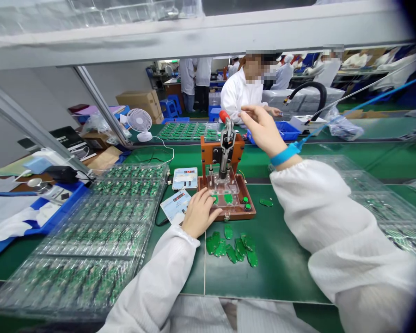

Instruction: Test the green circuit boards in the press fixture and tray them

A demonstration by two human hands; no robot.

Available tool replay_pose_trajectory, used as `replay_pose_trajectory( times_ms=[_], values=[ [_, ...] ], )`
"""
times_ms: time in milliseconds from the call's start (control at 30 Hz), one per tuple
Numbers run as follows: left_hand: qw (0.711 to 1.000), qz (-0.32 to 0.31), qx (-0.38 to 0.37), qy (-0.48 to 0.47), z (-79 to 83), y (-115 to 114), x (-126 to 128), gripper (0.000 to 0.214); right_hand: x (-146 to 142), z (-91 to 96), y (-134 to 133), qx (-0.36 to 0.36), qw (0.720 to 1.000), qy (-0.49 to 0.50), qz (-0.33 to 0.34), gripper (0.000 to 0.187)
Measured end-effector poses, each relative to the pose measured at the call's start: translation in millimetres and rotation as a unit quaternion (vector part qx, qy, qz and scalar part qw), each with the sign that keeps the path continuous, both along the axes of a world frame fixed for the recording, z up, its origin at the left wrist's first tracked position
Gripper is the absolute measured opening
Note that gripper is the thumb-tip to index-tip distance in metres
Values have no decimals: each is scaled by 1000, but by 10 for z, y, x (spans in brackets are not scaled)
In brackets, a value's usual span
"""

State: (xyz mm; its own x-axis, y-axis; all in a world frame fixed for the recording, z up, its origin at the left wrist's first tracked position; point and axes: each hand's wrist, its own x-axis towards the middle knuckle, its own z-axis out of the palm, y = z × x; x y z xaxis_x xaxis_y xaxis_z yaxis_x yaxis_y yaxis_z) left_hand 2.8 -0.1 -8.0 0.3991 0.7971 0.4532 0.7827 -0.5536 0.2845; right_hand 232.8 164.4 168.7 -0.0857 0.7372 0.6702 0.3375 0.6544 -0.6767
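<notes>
A brown test fixture with a metal toggle clamp stands in front of me. Two small green circuit boards lie in it; the right circuit board shows fully. My left hand rests at the fixture's front left, fingers stretched out and thumb apart, with the fingertips by the other board and partly hiding it. Raised beside the clamp's red knob is my right hand, its fingers extended; contact with the knob cannot be made out. Loose green boards lie in a pile before the fixture.
Stacked clear trays of boards fill the left side, and more trays lie right. Two white display modules sit left of the fixture. One single board lies right of it. A co-worker sits across the bench.
</notes>
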Motion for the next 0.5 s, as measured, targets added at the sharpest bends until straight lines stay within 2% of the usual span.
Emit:
replay_pose_trajectory(
  times_ms=[167, 233, 300, 367, 433, 500],
  values=[
    [998, -14, 45, -48, -179, -44, -6, 33, -295, 225, 114, -186, 979, 40, 78, 51],
    [994, -18, 69, -80, -215, -69, -14, 36, -393, 358, 80, -204, 972, 58, 102, 44],
    [985, -5, 94, -143, -228, -90, -31, 38, -449, 495, -4, -169, 978, 62, 109, 29],
    [968, 27, 112, -223, -228, -102, -56, 36, -463, 598, -171, -102, 987, 48, 113, 23],
    [949, 59, 117, -286, -221, -103, -82, 33, -449, 629, -443, -11, 994, 20, 106, 24],
    [939, 74, 118, -315, -213, -100, -101, 31, -427, 573, -786, 83, 994, -9, 74, 25]
  ],
)
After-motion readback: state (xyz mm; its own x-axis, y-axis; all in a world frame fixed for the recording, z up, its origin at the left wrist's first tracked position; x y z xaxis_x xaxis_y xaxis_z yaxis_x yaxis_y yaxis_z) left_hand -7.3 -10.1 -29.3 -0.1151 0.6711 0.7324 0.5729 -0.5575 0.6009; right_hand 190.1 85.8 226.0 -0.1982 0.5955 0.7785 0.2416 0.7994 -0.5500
